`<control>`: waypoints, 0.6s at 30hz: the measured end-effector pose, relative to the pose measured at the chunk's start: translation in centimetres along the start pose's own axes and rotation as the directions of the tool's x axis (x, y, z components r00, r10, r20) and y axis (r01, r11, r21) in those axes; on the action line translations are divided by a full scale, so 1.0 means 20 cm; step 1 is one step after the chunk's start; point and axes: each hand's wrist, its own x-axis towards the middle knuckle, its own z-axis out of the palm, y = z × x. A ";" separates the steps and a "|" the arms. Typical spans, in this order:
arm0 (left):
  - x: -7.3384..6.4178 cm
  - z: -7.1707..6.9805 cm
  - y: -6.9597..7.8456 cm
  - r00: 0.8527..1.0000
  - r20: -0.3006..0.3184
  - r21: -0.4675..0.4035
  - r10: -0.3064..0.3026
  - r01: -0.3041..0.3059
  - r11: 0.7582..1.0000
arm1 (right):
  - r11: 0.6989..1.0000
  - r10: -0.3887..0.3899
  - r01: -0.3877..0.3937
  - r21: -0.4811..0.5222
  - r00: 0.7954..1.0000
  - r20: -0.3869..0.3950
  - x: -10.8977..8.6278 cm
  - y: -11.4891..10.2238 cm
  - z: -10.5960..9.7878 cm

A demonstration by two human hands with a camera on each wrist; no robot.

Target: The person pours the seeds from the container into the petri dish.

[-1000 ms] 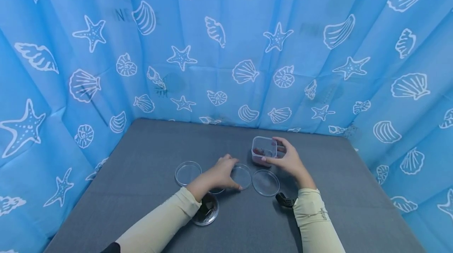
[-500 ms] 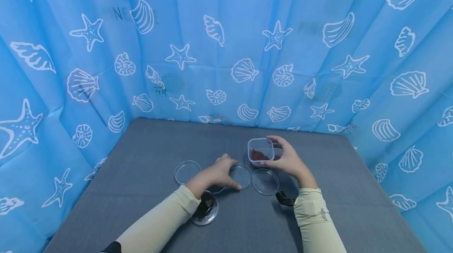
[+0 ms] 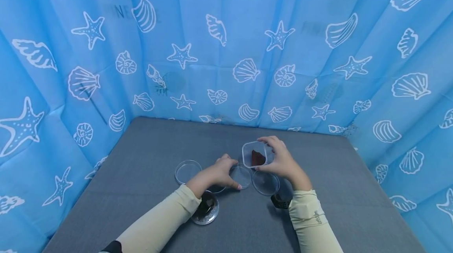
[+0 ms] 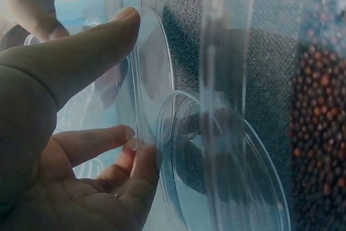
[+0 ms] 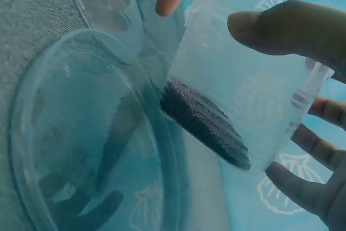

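A dark grey cloth-like table surface (image 3: 148, 150) stands before a light blue curtain (image 3: 226, 64), which is printed with white shells and starfish and closes the back and both sides. On the surface lie several clear round shallow dishes: one at the left (image 3: 187, 172), one in the middle (image 3: 241, 176), one at the right (image 3: 266, 183) and another partly hidden under the left wrist. Nearer to the person, one more clear round dish with dark contents (image 3: 206, 209) is partly covered by the sleeve. A translucent square plastic container (image 3: 249, 154) is tilted just beyond the middle and right dishes; inside it, reddish-brown fine grains (image 3: 258, 158) are gathered to one side. Whether it touches a dish, I cannot tell. The two hands are apart. The left hand (image 3: 222, 172) is spread moderately, with thumb and fingertips gripping the middle dish at its edge. The right hand (image 3: 283, 162) holds the container firmly, its thumb on one side and its fingers on the other.
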 end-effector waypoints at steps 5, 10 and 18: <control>0.00 0.00 0.00 1.000 0.003 0.005 0.000 0.000 1.000 | 0.996 0.006 -0.004 -0.089 1.000 0.015 0.00 -0.03 0.03; 0.00 0.00 0.00 1.000 0.002 0.014 -0.001 0.001 1.000 | 0.990 0.000 0.004 -0.141 1.000 0.023 0.00 -0.07 0.05; 0.01 0.00 -0.01 1.000 -0.004 0.014 0.006 -0.006 1.000 | 0.974 -0.038 0.045 -0.223 0.999 0.034 0.00 -0.16 0.08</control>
